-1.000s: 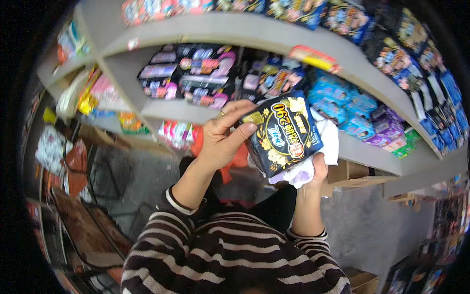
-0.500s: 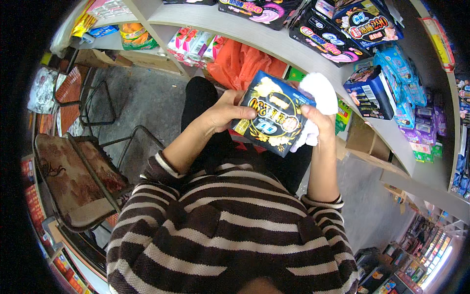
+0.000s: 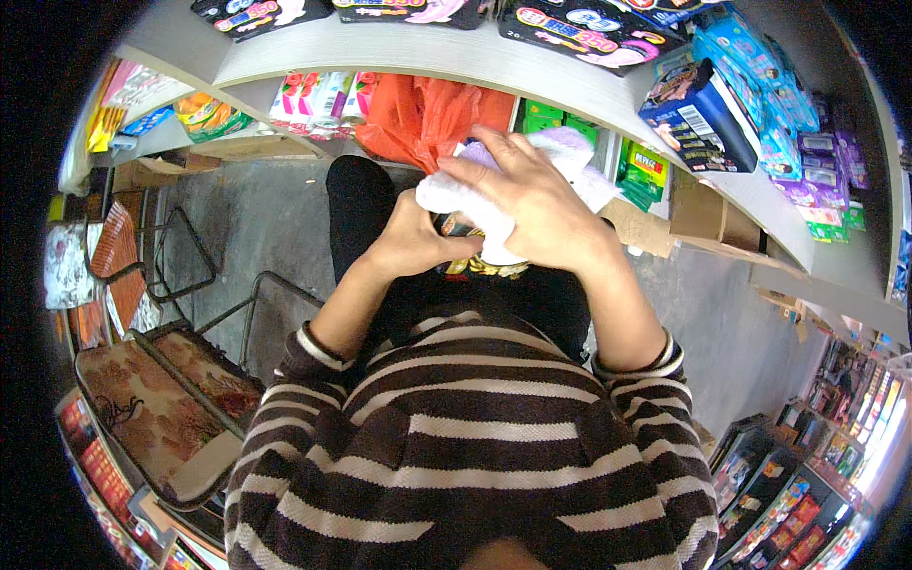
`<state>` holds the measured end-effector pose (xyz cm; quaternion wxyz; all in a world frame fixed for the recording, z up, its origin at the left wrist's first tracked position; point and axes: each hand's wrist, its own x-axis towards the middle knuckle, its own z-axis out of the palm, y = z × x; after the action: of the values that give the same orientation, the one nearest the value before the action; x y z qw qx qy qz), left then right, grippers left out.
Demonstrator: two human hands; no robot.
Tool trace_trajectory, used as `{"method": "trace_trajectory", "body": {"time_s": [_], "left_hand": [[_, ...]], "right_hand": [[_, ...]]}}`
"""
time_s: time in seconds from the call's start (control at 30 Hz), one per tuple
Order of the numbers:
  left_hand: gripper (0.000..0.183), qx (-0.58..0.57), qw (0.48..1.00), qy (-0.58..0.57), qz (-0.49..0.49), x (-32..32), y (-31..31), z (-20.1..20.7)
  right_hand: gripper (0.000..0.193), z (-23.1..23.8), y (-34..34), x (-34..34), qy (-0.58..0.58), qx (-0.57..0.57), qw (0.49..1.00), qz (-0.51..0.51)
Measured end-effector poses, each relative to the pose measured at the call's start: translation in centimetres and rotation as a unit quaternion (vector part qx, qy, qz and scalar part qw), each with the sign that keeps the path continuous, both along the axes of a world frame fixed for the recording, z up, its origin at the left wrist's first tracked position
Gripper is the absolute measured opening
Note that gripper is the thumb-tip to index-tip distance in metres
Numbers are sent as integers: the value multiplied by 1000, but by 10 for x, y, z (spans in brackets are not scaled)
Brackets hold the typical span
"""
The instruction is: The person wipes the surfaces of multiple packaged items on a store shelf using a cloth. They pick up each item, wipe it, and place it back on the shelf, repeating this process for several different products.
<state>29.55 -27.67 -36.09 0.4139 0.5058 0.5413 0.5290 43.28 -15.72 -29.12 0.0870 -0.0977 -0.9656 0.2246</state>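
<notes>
My left hand [image 3: 404, 245] grips the left side of a dark pack of sanitary pads [image 3: 457, 226] with gold flower print, its thumb on the near face. Over the pack lies a white cloth [image 3: 465, 201] with lilac parts, which hides most of it. My right hand [image 3: 546, 211] presses this cloth onto the pack, fingers bent over it and pointing to the far left. Both hands are above my lap, in front of the shelf.
Ahead runs a pale shelf [image 3: 399, 46] with black pad packs [image 3: 579, 36] and a dark blue pack [image 3: 703, 119]. Under it are a red plastic bag [image 3: 427, 109], green packs [image 3: 641, 176] and a cardboard box [image 3: 703, 214]. A worn chair [image 3: 171, 408] stands at left.
My right hand has let go of the pack's right edge and moved left across it, bringing the cloth over its face. The pack has come slightly left, and the view has shifted.
</notes>
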Motion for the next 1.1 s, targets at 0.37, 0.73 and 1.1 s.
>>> {"method": "trace_trajectory", "body": {"time_s": [0.37, 0.73, 1.1], "left_hand": [[54, -61, 947, -315, -15, -5, -16, 16], [52, -175, 752, -627, 101, 9, -3, -28], [58, -204, 734, -647, 25, 18, 2, -32]], "right_hand": [[37, -62, 46, 23, 38, -382, 832, -400], [50, -11, -9, 13, 74, 49, 994, -67], [52, -45, 30, 23, 110, -368, 894, -230]]}}
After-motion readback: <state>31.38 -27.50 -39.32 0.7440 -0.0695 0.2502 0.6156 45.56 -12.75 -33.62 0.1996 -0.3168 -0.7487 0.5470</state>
